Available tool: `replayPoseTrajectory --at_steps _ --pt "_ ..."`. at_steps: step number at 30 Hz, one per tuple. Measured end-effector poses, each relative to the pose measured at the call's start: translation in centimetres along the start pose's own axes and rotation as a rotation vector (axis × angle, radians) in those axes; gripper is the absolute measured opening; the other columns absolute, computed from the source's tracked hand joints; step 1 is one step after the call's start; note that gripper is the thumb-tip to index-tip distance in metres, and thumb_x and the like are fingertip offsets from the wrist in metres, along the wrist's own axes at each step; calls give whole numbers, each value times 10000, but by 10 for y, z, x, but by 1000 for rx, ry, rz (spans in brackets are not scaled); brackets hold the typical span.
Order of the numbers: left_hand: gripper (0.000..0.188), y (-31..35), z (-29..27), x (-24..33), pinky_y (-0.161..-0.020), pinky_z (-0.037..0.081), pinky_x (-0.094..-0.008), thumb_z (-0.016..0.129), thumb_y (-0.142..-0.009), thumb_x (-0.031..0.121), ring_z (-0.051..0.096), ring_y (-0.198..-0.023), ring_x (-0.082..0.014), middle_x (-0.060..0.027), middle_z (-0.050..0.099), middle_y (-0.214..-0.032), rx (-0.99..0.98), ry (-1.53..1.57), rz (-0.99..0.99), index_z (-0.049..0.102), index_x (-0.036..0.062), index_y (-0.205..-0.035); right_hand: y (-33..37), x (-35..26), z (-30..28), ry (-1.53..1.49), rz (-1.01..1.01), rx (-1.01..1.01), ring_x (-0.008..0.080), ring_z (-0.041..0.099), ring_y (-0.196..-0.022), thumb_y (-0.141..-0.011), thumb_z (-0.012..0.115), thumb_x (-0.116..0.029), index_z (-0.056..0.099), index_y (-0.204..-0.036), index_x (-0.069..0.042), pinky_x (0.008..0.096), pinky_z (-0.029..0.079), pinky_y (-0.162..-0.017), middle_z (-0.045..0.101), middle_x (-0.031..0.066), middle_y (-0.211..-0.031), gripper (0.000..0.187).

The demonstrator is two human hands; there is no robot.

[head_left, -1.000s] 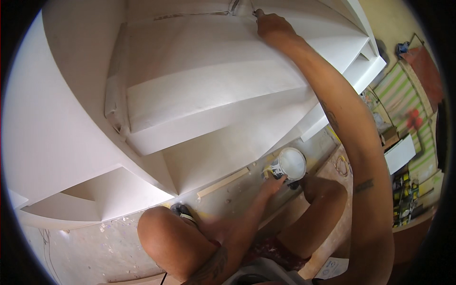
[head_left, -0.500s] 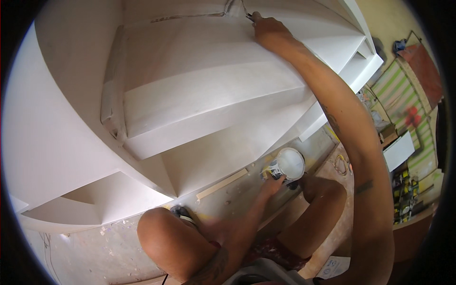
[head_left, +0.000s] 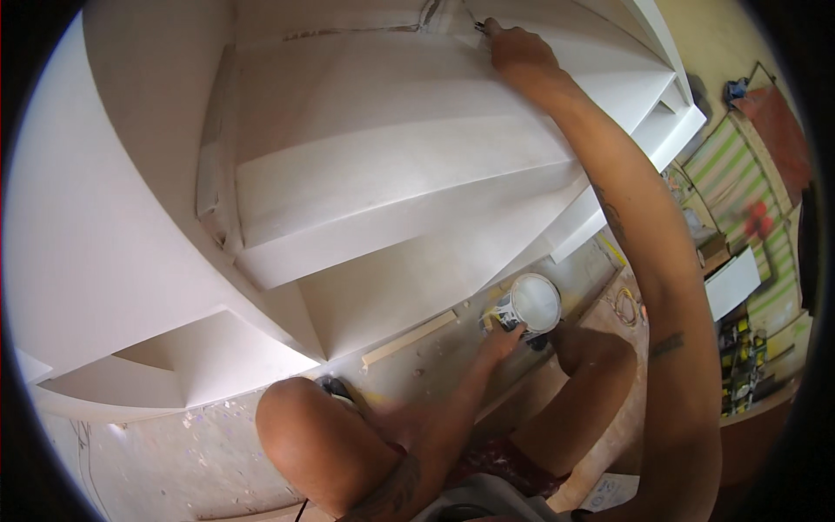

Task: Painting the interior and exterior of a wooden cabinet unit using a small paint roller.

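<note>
My right hand (head_left: 522,59) reaches far up into the white cabinet (head_left: 417,196), its fingers closed on the dark handle of what looks like a paintbrush (head_left: 480,27). The brush's head is pale and hard to tell from the white boards behind it. Beside it, a brownish unpainted seam (head_left: 352,33) runs along the back of the shelf. Lower down, my left hand (head_left: 503,337) grips the side of a paint bucket (head_left: 535,304) with white paint inside. The bucket is between my legs and the cabinet's base, its mouth facing up.
On the paint-spotted floor (head_left: 217,452) a wooden strip (head_left: 409,339) lies along the cabinet's base. A coil of cable (head_left: 624,306) is right of the bucket. Farther right are a green-striped cloth (head_left: 726,170), a white board (head_left: 732,283) and several small dark-and-yellow items (head_left: 741,361).
My right hand has moved a little to the right with the paintbrush, along the back of the shelf. My left hand still holds the bucket in about the same place.
</note>
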State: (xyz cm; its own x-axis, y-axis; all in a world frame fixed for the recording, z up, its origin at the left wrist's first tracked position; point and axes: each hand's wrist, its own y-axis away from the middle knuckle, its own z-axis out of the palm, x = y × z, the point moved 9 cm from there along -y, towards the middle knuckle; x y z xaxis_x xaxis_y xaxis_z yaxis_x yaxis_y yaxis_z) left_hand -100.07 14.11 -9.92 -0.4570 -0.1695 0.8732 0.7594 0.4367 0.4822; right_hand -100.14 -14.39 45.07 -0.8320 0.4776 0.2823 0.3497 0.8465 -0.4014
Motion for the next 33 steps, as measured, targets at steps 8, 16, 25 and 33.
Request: replayPoseTrajectory --at_steps 8,16,25,33 --pt "1213 2 0 2 -1090 360 -402 574 -774 689 438 -1320 -424 -349 394 -1423 -14 0 -3 25 -132 -1476 -12 4 -10 3 41 48 395 634 -1060 -941 397 -62 478 -1328 -86 481 530 -883 650 231 -1124 397" --pt "1157 -5 12 -2 -1058 399 -415 592 -788 656 484 -1272 -433 -346 405 -1415 -62 0 181 71 -112 -1479 76 51 -46 108 -41 158 444 630 -938 -968 445 -170 489 -1291 -117 505 507 -793 644 248 -1033 330" --pt "1198 -9 6 -7 -1087 362 -428 571 -775 708 451 -1316 -406 -315 438 -1411 -27 48 23 57 -107 -1488 91 68 -51 62 -57 201 451 645 -862 -978 440 -176 502 -1245 -79 529 511 -761 639 267 -962 291" --pt "1204 -6 3 -11 -1113 331 -413 572 -767 718 403 -1358 -399 -329 371 -1454 -21 4 -7 84 -116 -1485 7 31 -27 105 -70 223 438 643 -919 -981 431 -187 464 -1293 -109 510 520 -786 633 263 -1006 323"
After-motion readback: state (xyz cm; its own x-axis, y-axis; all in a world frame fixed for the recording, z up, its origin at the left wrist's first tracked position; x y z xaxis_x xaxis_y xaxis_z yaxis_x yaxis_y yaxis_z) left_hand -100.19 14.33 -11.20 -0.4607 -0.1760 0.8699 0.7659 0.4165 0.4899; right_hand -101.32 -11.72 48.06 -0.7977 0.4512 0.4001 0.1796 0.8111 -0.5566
